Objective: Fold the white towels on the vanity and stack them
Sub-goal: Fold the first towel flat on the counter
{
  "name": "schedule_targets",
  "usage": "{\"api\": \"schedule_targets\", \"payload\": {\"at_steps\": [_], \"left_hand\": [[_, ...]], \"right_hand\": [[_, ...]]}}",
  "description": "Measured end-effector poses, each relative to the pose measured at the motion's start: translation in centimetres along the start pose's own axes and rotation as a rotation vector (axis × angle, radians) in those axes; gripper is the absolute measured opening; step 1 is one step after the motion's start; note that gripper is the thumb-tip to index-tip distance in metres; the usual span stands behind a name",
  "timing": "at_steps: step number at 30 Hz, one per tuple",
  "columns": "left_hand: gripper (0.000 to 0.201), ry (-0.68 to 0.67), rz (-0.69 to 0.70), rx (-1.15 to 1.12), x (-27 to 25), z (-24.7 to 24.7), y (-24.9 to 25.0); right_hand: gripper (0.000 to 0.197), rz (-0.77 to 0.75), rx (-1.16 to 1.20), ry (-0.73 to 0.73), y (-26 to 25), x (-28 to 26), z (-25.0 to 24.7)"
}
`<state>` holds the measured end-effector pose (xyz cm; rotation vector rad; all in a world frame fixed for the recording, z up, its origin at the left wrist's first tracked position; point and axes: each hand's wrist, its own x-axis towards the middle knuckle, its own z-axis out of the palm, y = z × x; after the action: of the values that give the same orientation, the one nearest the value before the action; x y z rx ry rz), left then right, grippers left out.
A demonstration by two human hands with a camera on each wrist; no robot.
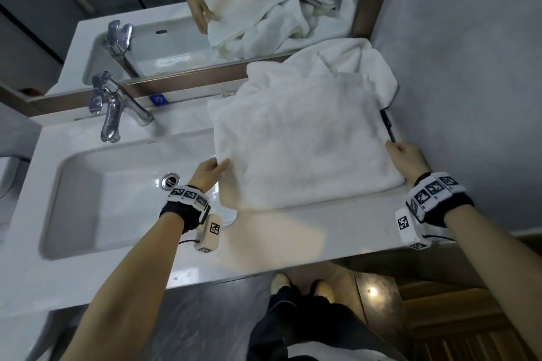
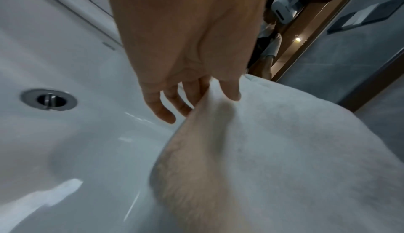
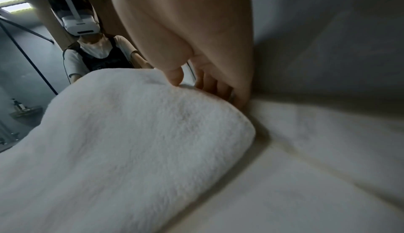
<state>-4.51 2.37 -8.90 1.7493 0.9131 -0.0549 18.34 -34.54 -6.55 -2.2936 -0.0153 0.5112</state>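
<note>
A white towel (image 1: 302,138), folded into a broad rectangle, lies on the vanity counter (image 1: 293,237) right of the sink. Its left edge hangs over the basin. My left hand (image 1: 212,168) pinches that left edge; the left wrist view shows the thumb (image 2: 229,89) on top of the towel (image 2: 284,150) and the fingers underneath. My right hand (image 1: 400,152) grips the right edge; in the right wrist view its thumb (image 3: 174,77) sits on the towel (image 3: 131,141) and the fingers curl down beside it. A second, rumpled white towel (image 1: 352,61) lies behind, against the mirror.
The sink basin (image 1: 117,184) with its drain (image 1: 170,180) and a chrome faucet (image 1: 114,108) fill the left. A mirror runs along the back and a grey wall (image 1: 469,67) closes the right side. A thin dark object (image 1: 387,126) lies by the wall.
</note>
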Motion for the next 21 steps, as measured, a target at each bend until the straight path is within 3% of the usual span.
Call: {"api": "schedule_targets", "payload": {"at_steps": [5,12,16,19,21], "left_hand": [[0.027,0.062,0.082,0.089,-2.1,0.8,-1.3],[0.027,0.232,0.244,0.124,-3.5,0.5,1.8],[0.031,0.285,0.177,0.163,-3.4,0.0,2.2],[0.021,0.164,0.023,0.173,-3.8,0.2,0.8],[0.032,0.068,-0.094,0.121,-4.5,0.7,-0.7]], "right_hand": [[0.037,0.01,-0.056,-0.084,1.9,-1.4,0.2],[0.023,-0.275,0.045,0.096,0.4,-2.7,-1.0],[0.035,-0.204,0.074,0.13,-0.5,-2.4,-1.5],[0.038,-0.07,-0.023,0.048,0.5,-2.5,-1.3],[0.032,-0.021,-0.102,-0.031,1.5,-3.0,-0.9]]}}
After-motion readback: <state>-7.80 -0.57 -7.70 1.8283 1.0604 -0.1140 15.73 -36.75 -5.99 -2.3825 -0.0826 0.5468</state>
